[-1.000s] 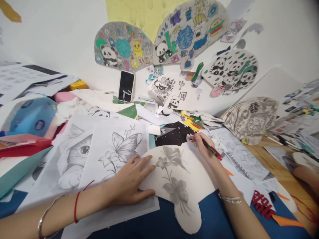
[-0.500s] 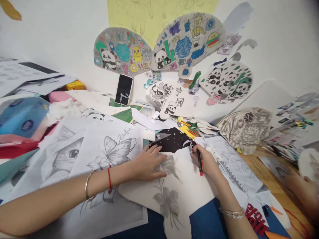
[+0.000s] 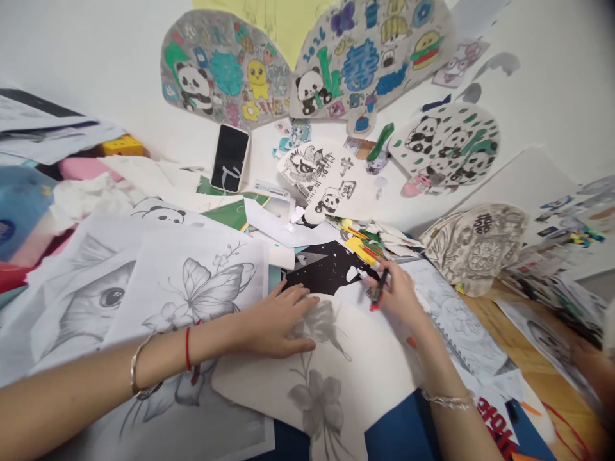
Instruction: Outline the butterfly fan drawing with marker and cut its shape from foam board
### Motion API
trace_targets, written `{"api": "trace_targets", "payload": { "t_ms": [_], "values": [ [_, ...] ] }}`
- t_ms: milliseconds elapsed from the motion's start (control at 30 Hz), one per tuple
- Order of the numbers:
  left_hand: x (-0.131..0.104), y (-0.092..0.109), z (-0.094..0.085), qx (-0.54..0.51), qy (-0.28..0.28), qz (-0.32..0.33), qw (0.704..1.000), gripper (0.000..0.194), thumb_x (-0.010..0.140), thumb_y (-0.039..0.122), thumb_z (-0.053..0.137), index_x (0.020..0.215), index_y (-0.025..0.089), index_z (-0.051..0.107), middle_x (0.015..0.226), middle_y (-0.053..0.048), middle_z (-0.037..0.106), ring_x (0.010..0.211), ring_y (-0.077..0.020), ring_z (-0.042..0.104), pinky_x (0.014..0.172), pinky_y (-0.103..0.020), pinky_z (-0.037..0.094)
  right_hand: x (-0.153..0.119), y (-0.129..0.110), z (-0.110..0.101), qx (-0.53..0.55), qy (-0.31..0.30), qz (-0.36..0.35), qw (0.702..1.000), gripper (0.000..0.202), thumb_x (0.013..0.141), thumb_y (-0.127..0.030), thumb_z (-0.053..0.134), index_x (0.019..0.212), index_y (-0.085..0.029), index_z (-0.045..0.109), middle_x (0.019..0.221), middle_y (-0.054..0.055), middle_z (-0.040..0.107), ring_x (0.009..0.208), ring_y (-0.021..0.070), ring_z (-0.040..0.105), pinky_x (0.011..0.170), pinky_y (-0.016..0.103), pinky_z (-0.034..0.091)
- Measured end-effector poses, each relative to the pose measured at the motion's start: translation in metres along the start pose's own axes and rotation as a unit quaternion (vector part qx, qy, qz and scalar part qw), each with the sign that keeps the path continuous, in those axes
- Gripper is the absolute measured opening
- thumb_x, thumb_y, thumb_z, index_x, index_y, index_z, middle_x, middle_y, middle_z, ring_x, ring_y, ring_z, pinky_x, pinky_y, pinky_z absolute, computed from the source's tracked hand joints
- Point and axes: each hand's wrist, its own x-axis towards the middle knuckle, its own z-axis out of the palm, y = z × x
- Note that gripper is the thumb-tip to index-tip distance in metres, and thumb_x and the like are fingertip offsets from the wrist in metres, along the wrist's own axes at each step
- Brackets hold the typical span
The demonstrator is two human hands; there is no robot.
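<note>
My left hand [image 3: 273, 323] lies flat with its fingers spread on the upper left of a white fan-shaped paper [image 3: 379, 378]. Grey shading of a butterfly and a flower shows on that paper. Over its upper right edge, my right hand [image 3: 401, 296] is closed around a black-and-red pen [image 3: 379, 291], slanted with the red end low. Whether the pen touches the paper I cannot tell. Beside my left arm is a printed sheet with a pencil butterfly [image 3: 211, 291]. A black sheet with white scraps [image 3: 324, 272] lies just beyond my hands.
A phone [image 3: 230, 159] leans against the wall among decorated fan shapes [image 3: 225, 67]. Loose papers and a blue tissue pack [image 3: 22, 208] crowd the left. A spiral sketchbook [image 3: 456, 314] lies right of my right hand. Another person's blurred hand [image 3: 593, 365] shows at the right edge.
My right hand has turned the pen, swinging its red end leftward and up. My left hand stays spread on the fan-shaped paper. The camera view has shifted slightly.
</note>
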Motion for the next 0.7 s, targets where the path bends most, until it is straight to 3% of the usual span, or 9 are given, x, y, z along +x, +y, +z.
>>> {"api": "trace_targets", "payload": {
  "t_ms": [67, 167, 233, 300, 367, 467, 533, 633, 700],
  "values": [
    [0.001, 0.000, -0.001, -0.007, 0.003, 0.005, 1.000, 0.069, 0.086, 0.054, 0.045, 0.140, 0.014, 0.030, 0.139, -0.019, 0.039, 0.131, -0.0321, 0.032, 0.110, -0.052, 0.018, -0.010, 0.021, -0.014, -0.062, -0.010, 0.043, 0.997, 0.027, 0.081, -0.046, 0.051, 0.092, -0.022, 0.045, 0.111, 0.011, 0.059, 0.102, 0.0291, 0.053, 0.086, 0.047, 0.038],
    [0.002, -0.001, -0.005, -0.021, 0.016, 0.008, 1.000, 0.064, 0.088, 0.051, 0.044, 0.138, 0.013, 0.034, 0.132, -0.017, 0.046, 0.124, -0.0303, 0.041, 0.107, -0.048, 0.027, -0.021, 0.046, -0.030, -0.079, -0.059, 0.078, 0.992, 0.018, 0.082, -0.037, 0.047, 0.090, -0.021, 0.045, 0.084, 0.008, 0.060, 0.077, 0.0237, 0.056, 0.069, 0.037, 0.042],
    [0.003, -0.001, -0.010, -0.038, 0.039, -0.006, 0.999, 0.058, 0.090, 0.047, 0.043, 0.136, 0.012, 0.037, 0.126, -0.017, 0.050, 0.119, -0.0288, 0.045, 0.102, -0.045, 0.035, -0.022, 0.043, -0.036, -0.041, -0.015, 0.092, 0.995, 0.014, 0.080, -0.032, 0.050, 0.085, -0.022, 0.042, 0.075, 0.005, 0.057, 0.068, 0.0211, 0.054, 0.065, 0.034, 0.041],
    [0.005, -0.001, -0.016, -0.059, 0.079, -0.018, 0.995, 0.049, 0.093, 0.039, 0.042, 0.134, 0.014, 0.039, 0.122, -0.015, 0.053, 0.113, -0.0261, 0.050, 0.096, -0.042, 0.041, -0.018, 0.018, -0.037, 0.076, 0.063, 0.077, 0.992, 0.025, 0.077, -0.032, 0.059, 0.083, -0.024, 0.036, 0.084, 0.005, 0.060, 0.076, 0.0210, 0.057, 0.068, 0.034, 0.044],
    [0.008, 0.000, -0.023, -0.074, 0.133, 0.001, 0.988, 0.041, 0.093, 0.032, 0.043, 0.132, 0.019, 0.043, 0.119, -0.012, 0.054, 0.108, -0.0229, 0.053, 0.093, -0.039, 0.043, -0.015, -0.026, -0.034, 0.256, 0.056, 0.018, 0.965, 0.041, 0.072, -0.032, 0.068, 0.083, -0.025, 0.029, 0.100, 0.006, 0.060, 0.088, 0.0204, 0.058, 0.073, 0.033, 0.047],
    [0.011, 0.004, -0.030, -0.065, 0.191, 0.088, 0.976, 0.035, 0.093, 0.028, 0.047, 0.127, 0.024, 0.050, 0.114, -0.009, 0.056, 0.101, -0.0194, 0.055, 0.086, -0.033, 0.045, -0.016, -0.095, -0.023, 0.433, -0.131, -0.039, 0.891, 0.048, 0.072, -0.029, 0.073, 0.085, -0.026, 0.027, 0.107, 0.003, 0.058, 0.086, 0.0164, 0.060, 0.070, 0.031, 0.050],
    [0.012, 0.006, -0.031, -0.041, 0.219, 0.128, 0.967, 0.025, 0.091, 0.027, 0.049, 0.114, 0.023, 0.060, 0.104, -0.008, 0.059, 0.091, -0.0175, 0.057, 0.078, -0.029, 0.046, -0.019, -0.126, -0.015, 0.495, -0.185, -0.029, 0.848, 0.051, 0.069, -0.028, 0.076, 0.083, -0.026, 0.027, 0.103, 0.001, 0.059, 0.075, 0.0134, 0.060, 0.061, 0.027, 0.051],
    [0.013, 0.010, -0.029, -0.004, 0.296, 0.123, 0.947, 0.017, 0.090, 0.026, 0.052, 0.088, 0.020, 0.067, 0.084, -0.004, 0.061, 0.074, -0.0146, 0.056, 0.067, -0.026, 0.044, -0.021, -0.141, -0.004, 0.556, -0.166, -0.002, 0.815, 0.056, 0.067, -0.033, 0.078, 0.082, -0.026, 0.025, 0.096, -0.001, 0.062, 0.066, 0.0123, 0.059, 0.056, 0.025, 0.050],
    [0.011, 0.011, -0.027, 0.005, 0.333, 0.104, 0.937, 0.018, 0.090, 0.026, 0.052, 0.081, 0.020, 0.066, 0.079, -0.003, 0.060, 0.073, -0.0143, 0.055, 0.067, -0.026, 0.043, -0.021, -0.139, -0.001, 0.568, -0.142, 0.005, 0.810, 0.057, 0.067, -0.036, 0.078, 0.080, -0.026, 0.023, 0.095, 0.000, 0.063, 0.069, 0.0142, 0.060, 0.057, 0.027, 0.051]
  ]
}}
